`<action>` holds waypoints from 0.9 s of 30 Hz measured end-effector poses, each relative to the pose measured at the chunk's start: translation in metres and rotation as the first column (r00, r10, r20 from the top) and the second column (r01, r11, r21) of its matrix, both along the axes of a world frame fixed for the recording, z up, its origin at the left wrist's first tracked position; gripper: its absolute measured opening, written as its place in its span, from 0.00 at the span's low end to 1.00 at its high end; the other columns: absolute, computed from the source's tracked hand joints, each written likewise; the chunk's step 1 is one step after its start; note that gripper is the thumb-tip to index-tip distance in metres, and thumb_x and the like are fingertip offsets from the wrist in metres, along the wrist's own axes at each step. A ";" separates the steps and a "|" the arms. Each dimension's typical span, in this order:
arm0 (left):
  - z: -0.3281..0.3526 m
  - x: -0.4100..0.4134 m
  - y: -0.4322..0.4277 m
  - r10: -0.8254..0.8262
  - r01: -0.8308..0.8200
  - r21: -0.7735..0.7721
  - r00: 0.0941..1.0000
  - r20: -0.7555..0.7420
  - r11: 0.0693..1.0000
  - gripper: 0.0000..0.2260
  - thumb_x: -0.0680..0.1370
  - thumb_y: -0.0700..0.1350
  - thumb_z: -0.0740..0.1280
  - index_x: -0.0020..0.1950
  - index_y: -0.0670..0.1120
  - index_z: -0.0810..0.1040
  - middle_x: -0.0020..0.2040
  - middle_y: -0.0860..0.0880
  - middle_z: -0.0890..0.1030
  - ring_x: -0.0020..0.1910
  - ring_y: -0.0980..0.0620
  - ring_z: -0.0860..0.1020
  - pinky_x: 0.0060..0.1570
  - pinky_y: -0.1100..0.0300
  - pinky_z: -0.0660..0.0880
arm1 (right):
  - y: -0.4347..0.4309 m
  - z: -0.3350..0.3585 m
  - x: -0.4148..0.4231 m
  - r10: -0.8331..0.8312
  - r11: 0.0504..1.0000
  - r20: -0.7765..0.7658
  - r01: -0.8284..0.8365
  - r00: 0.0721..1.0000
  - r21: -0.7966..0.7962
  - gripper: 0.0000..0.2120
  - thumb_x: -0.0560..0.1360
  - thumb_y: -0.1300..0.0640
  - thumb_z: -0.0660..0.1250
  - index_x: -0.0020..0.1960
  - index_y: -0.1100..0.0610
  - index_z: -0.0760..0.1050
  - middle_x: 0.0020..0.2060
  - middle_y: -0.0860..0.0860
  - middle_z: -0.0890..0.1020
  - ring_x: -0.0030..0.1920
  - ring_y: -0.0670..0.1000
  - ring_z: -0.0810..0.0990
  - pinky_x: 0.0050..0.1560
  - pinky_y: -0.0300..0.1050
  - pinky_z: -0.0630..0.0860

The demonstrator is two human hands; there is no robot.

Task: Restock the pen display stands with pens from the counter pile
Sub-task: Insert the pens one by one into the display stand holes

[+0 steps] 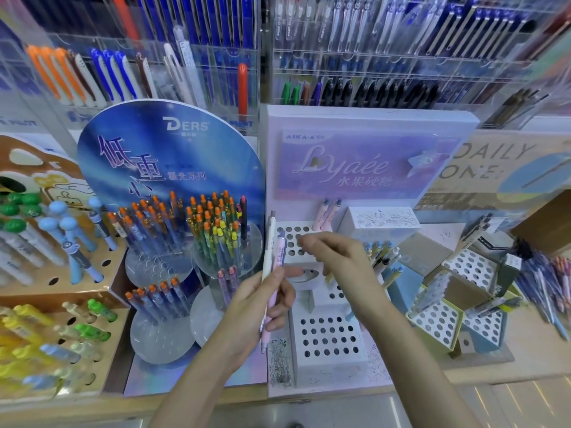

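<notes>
Now left hand (262, 301) grips pens (268, 248) — right hand (336, 257) hovers.

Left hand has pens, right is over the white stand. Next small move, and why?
Probably move the right hand to pinch the pink pen out of the left hand, ready for the top tier of the white stand: the right hand looks empty, and most holes there are vacant.

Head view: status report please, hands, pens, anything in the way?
Left hand grips two pens. Right hand above upper holes of white stand, grip unclear. Many holes free, nothing blocking.
</notes>
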State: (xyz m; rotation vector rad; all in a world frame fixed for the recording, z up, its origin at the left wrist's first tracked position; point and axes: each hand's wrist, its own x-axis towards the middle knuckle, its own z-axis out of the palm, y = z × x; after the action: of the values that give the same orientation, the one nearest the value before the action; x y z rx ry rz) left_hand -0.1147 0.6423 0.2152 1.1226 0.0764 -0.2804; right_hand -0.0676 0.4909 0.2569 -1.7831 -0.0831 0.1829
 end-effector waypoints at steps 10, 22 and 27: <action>-0.008 -0.003 -0.002 -0.025 0.016 0.178 0.999 0.045 0.984 0.14 0.76 0.57 0.62 0.51 0.53 0.84 0.40 0.49 0.83 0.36 0.53 0.79 0.37 0.63 0.75 | 0.012 0.003 -0.002 0.038 0.982 -0.152 -0.009 0.988 0.189 0.04 0.72 0.63 0.72 0.42 0.60 0.76 0.33 0.52 0.78 0.32 0.45 0.77 0.35 0.33 0.74; -0.008 -0.002 0.003 0.175 -0.186 0.268 0.983 0.063 0.945 0.12 0.81 0.47 0.57 0.54 0.45 0.79 0.44 0.51 0.84 0.45 0.52 0.82 0.42 0.65 0.77 | -0.012 0.015 0.038 -0.341 0.937 0.347 0.347 0.874 0.046 0.03 0.78 0.59 0.63 0.48 0.51 0.72 0.40 0.46 0.80 0.37 0.39 0.76 0.39 0.30 0.71; -0.009 -0.002 0.003 0.165 -0.171 0.218 0.985 0.047 0.961 0.15 0.76 0.53 0.59 0.53 0.46 0.79 0.42 0.49 0.84 0.43 0.52 0.82 0.41 0.64 0.77 | -0.003 0.012 0.041 -0.315 0.937 0.460 0.349 0.830 0.012 0.05 0.79 0.60 0.63 0.51 0.52 0.73 0.42 0.41 0.80 0.41 0.36 0.78 0.44 0.28 0.72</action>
State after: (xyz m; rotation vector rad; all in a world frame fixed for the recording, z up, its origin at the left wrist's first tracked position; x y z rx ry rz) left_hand -0.1172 0.6457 0.2063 1.3329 0.1804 -0.1051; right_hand -0.0269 0.4878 0.2684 -1.8514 -0.0999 -0.4984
